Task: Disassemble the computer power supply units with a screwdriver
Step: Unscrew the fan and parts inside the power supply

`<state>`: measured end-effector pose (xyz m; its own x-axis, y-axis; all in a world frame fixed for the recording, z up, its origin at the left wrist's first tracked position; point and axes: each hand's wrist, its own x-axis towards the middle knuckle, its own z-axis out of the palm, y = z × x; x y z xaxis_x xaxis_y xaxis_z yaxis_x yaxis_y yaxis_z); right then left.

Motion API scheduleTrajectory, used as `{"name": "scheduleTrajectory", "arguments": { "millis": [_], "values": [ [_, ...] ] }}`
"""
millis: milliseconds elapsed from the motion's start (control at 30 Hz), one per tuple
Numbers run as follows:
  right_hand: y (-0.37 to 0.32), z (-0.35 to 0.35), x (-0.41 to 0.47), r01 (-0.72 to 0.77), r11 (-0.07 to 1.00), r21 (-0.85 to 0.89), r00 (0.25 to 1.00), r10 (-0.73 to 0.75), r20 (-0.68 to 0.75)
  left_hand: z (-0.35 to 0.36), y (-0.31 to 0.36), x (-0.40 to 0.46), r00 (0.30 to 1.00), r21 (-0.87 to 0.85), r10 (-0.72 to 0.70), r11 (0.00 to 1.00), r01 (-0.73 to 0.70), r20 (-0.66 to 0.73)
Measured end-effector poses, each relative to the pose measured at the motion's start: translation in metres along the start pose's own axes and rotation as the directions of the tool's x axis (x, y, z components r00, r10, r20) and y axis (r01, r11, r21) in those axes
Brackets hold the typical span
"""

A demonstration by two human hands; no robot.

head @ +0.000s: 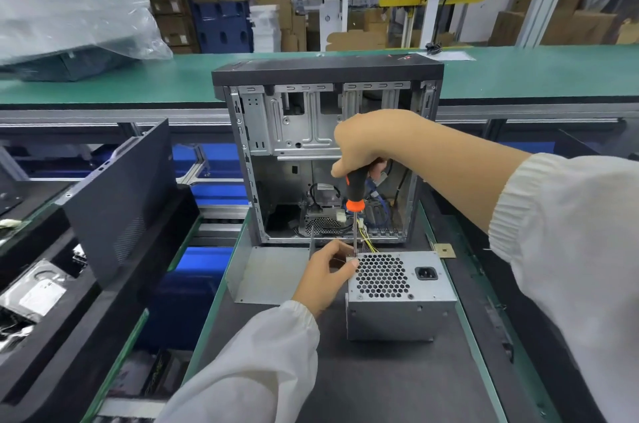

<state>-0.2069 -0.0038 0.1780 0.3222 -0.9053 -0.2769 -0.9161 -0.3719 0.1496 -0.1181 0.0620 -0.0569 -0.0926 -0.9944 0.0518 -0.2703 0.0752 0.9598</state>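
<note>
A person in white long sleeves with ribbed cuffs works at a dark bench mat edged in green, seen from their own head looking down.

A grey sheet-metal power supply box with a honeycomb vent and a black mains socket sits on the mat, just in front of an open, upright grey-and-black computer tower case. Yellow and other coloured wires run from the box's far edge back into the case.

The right hand comes in from the right with the forearm raised and the wrist bent downward. Its fingers are wrapped around the top of a black-and-orange-handled screwdriver, held nearly upright. The thin steel shaft points straight down to the box's far left corner.

The left hand reaches in from below, forearm low over the mat. Its fingers are curled against that same corner, thumb on the vented face beside the screwdriver tip; whether it pinches something small cannot be told.

A flat grey metal panel lies left of the box. A dark case side panel leans further left.
</note>
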Motion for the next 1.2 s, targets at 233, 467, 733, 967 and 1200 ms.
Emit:
{"name": "scheduleTrajectory", "arguments": {
  "millis": [233,467,733,967,1200],
  "values": [
    [0.028,0.003,0.000,0.034,0.999,0.012,0.991,-0.035,0.131,-0.001,0.004,-0.001,1.000,0.025,-0.014,1.000,0.013,0.013],
    [0.037,0.004,-0.004,0.231,0.972,-0.034,0.965,-0.225,0.133,-0.001,0.008,-0.004,1.000,0.063,0.000,0.998,-0.002,0.027],
    [0.036,0.003,-0.024,0.473,0.852,-0.226,0.879,-0.473,0.058,-0.002,0.014,0.003,1.000,0.171,0.016,0.985,-0.018,0.011],
    [0.020,0.013,-0.025,0.216,0.975,-0.061,0.963,-0.222,-0.149,0.007,0.027,0.010,0.997,0.425,0.055,0.905,-0.028,-0.053],
    [0.020,0.009,-0.013,-0.245,0.958,-0.151,0.968,0.234,-0.092,0.010,0.027,0.001,0.993,0.366,0.083,0.929,-0.048,-0.081]
  ]
}}
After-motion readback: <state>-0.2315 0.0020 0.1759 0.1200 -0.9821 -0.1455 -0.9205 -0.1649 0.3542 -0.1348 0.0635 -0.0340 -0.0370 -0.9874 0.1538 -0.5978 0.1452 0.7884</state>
